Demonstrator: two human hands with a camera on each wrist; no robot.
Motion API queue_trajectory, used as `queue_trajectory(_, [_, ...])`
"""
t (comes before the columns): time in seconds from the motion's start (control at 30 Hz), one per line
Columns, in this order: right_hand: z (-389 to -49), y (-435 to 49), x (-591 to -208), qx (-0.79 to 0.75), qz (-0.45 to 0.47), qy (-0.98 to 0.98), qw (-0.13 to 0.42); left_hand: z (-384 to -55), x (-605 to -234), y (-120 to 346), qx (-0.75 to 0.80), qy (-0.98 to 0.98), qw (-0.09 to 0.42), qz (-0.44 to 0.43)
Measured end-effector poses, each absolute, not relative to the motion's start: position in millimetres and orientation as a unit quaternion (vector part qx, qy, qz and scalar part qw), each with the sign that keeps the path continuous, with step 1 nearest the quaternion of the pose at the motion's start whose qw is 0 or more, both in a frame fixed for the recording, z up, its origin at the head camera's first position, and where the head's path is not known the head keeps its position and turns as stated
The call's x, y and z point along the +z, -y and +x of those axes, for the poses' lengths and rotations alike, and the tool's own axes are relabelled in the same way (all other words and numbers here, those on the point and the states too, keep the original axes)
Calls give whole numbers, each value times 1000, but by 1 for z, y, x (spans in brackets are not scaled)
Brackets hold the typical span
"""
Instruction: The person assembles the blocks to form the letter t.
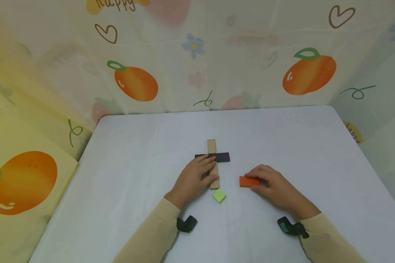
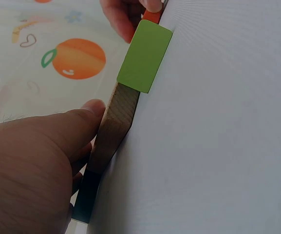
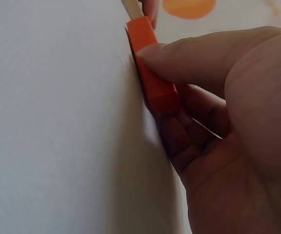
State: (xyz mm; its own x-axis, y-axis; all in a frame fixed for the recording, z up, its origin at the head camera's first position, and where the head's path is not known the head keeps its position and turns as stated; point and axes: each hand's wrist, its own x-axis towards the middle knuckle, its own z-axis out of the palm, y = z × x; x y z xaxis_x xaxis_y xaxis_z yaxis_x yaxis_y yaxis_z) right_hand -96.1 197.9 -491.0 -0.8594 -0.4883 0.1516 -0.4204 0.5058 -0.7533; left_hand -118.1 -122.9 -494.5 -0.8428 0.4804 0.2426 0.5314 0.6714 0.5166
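Note:
On the white table, a black block (image 1: 222, 157) lies crosswise between an upper plain wooden block (image 1: 211, 145) and a lower plain wooden block (image 1: 214, 182), together forming a cross shape. My left hand (image 1: 195, 178) rests on them, extended fingers over the black block and thumb against the lower wooden one. A small light green block (image 1: 219, 195), turned like a diamond, lies at the lower wooden block's near end. To the right, my right hand (image 1: 276, 186) pinches an orange block (image 3: 152, 68) between thumb and fingers, low over the table.
The white table (image 1: 135, 153) has its far edge against a hanging cloth (image 1: 237, 65) printed with oranges, hearts and flowers. More printed cloth (image 1: 23, 128) hangs along the left side. Dark wrist devices (image 1: 187, 223) are strapped at both sleeves.

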Motion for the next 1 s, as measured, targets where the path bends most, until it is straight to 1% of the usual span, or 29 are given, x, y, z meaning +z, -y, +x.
queue_trajectory(0.27, [-94,-193,-492,-416,-271,-866,61,-118,-493,122,-294,914,43,-275])
queue_trajectory(0.53, [-89,-184,-491,-416,-316,-850,71,-119,-495,123,-290,917,39,-272])
queue_trajectory(0.77, [-85,-174,-489,-418,-342,-836,93,-118,-495,122,-283,918,43,-273])
queue_trajectory(1.0, [-81,-169,-489,-421,-358,-828,93,-119,-495,122,-279,921,37,-269])
